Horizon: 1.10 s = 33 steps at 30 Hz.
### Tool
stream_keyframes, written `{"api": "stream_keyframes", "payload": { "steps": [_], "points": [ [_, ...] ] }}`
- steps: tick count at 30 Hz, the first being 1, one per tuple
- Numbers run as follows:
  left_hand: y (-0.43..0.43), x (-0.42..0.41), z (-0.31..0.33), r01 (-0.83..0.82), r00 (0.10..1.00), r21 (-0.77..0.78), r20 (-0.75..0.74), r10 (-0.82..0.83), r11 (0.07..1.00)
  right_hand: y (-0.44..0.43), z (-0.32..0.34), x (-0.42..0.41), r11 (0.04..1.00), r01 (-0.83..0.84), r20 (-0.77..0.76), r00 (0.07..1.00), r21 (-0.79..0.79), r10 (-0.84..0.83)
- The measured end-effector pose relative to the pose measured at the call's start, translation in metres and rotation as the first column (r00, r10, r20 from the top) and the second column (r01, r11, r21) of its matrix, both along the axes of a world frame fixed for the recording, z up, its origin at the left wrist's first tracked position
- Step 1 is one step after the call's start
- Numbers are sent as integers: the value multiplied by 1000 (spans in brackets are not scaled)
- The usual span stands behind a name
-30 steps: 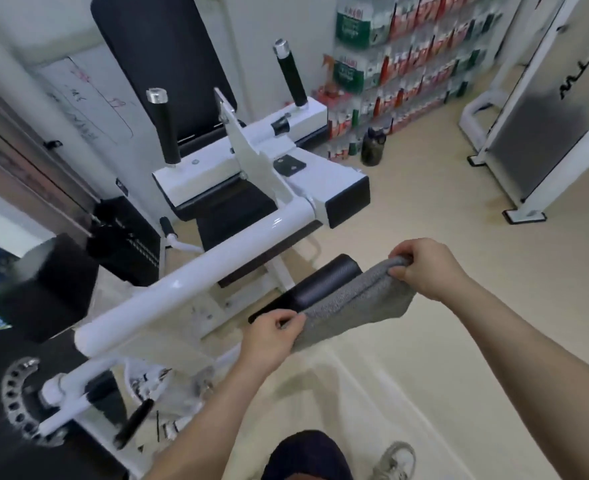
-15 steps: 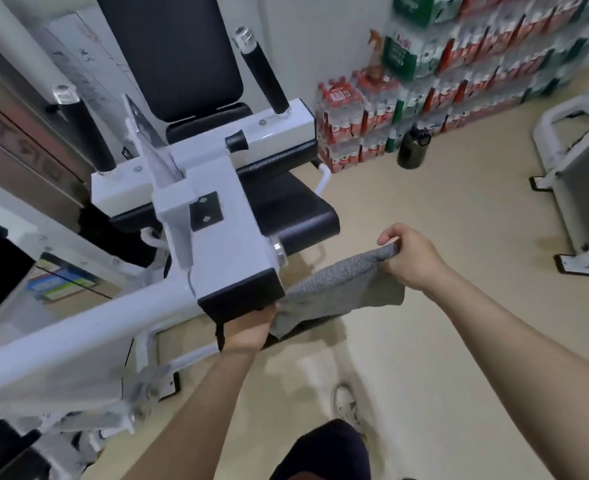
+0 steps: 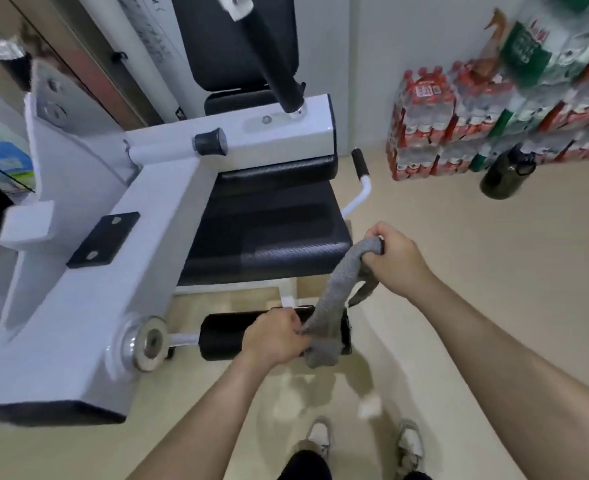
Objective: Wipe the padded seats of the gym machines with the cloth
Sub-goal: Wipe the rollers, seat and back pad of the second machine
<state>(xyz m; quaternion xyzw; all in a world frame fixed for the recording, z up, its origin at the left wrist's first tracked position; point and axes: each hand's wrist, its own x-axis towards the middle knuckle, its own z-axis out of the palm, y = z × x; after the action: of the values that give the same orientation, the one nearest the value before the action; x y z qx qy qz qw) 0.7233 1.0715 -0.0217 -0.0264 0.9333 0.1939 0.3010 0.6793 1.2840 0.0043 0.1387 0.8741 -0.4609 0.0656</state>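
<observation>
A grey cloth (image 3: 331,303) is stretched between both my hands, bunched into a rope. My left hand (image 3: 274,336) grips its lower end, which drapes over a black foam roller pad (image 3: 222,337) low on the machine. My right hand (image 3: 395,259) holds the upper end just right of the black padded seat (image 3: 269,230). The seat sits under the white frame arm (image 3: 140,237), with the black backrest (image 3: 224,39) behind it.
A black-gripped handle (image 3: 275,67) rises from the white crossbar above the seat. Stacked packs of bottled water (image 3: 476,109) line the right wall, with a dark bottle (image 3: 506,176) on the beige floor. My shoes (image 3: 320,441) show at the bottom.
The view has swung closer over the seat. The cloth, flat and spread before, is now twisted into a rope, and my right hand has risen beside the seat's edge.
</observation>
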Motion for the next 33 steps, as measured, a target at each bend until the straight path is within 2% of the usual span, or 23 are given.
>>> {"api": "stream_keyframes", "payload": {
  "steps": [1, 2, 3, 4, 5, 6, 8, 12, 14, 15, 16, 18, 19, 20, 22, 24, 25, 26, 27, 28, 29, 31, 33],
  "points": [
    [8, -8, -10, -7, 1000, 53, -25, 8, 999, 4, -5, -9, 997, -77, -9, 997, 17, 77],
    [17, -17, -17, -59, 996, 197, -51, 70, 979, 7, -10, -16, 986, -168, -8, 986, 19, 168],
    [28, -27, -21, -127, 985, 378, -60, 161, 917, 10, -15, -24, 967, -254, 8, 967, 7, 254],
    [41, -37, -21, -183, 971, 545, -33, 239, 819, 12, -21, -30, 946, -324, 21, 946, -18, 325],
    [54, -48, -25, -228, 958, 656, 19, 285, 720, 13, -29, -36, 926, -375, 27, 926, -47, 377],
    [64, -58, -26, -246, 953, 716, 57, 297, 653, 14, -32, -42, 908, -410, 22, 910, -81, 413],
    [75, -71, -34, -208, 961, 735, 29, 276, 646, 17, -43, -51, 880, -436, -26, 898, -189, 440],
    [74, -90, -66, -11, 927, 642, -281, 249, 767, 37, -79, -68, 829, -494, -127, 869, -260, 478],
    [72, -94, -81, 96, 857, 566, -466, 221, 819, 46, -97, -74, 755, -564, -133, 822, -334, 555],
    [73, -96, -89, 128, 791, 534, -563, 238, 836, 48, -109, -77, 720, -600, -139, 793, -350, 593],
    [72, -99, -95, 146, 709, 503, -653, 264, 852, 47, -120, -81, 720, -626, -157, 777, -300, 610],
    [69, -108, -112, 153, 536, 423, -795, 285, 893, 39, -142, -89, 809, -570, -253, 812, -143, 527],
    [67, -113, -121, 154, 449, 341, -860, 242, 927, 33, -153, -94, 858, -497, -331, 837, -129, 435],
    [65, -119, -130, 148, 356, 213, -923, 149, 966, 26, -163, -98, 888, -428, -407, 850, -166, 334],
    [62, -130, -144, 95, 174, -38, -983, -54, 995, 15, -181, -103, 877, -371, -496, 848, -306, 186],
    [62, -139, -152, 30, 70, -102, -992, -104, 994, 14, -187, -107, 828, -387, -510, 847, -406, 146],
    [63, -142, -154, 14, 57, -84, -995, -84, 996, 15, -186, -109, 826, -394, -516, 843, -402, 151],
    [65, -144, -153, 1, 71, -55, -996, -55, 998, 15, -184, -112, 862, -374, -529, 835, -341, 152],
    [67, -144, -151, -21, 91, -37, -995, -35, 999, 14, -181, -117, 926, -316, -564, 811, -206, 152],
    [67, -144, -147, -45, 111, -27, -994, -21, 999, 10, -176, -123, 977, -212, -611, 775, -10, 162],
    [68, -147, -144, -68, 128, -26, -992, -17, 997, 5, -171, -129, 978, -84, -651, 734, 192, 191],
    [63, -155, -136, -158, 185, -73, -982, -43, 985, -9, -159, -134, 878, 117, -678, 684, 464, 267],
    [51, -160, -123, -249, 228, -132, -971, -74, 959, -16, -147, -131, 801, 182, -672, 664, 570, 327]
  ]
}}
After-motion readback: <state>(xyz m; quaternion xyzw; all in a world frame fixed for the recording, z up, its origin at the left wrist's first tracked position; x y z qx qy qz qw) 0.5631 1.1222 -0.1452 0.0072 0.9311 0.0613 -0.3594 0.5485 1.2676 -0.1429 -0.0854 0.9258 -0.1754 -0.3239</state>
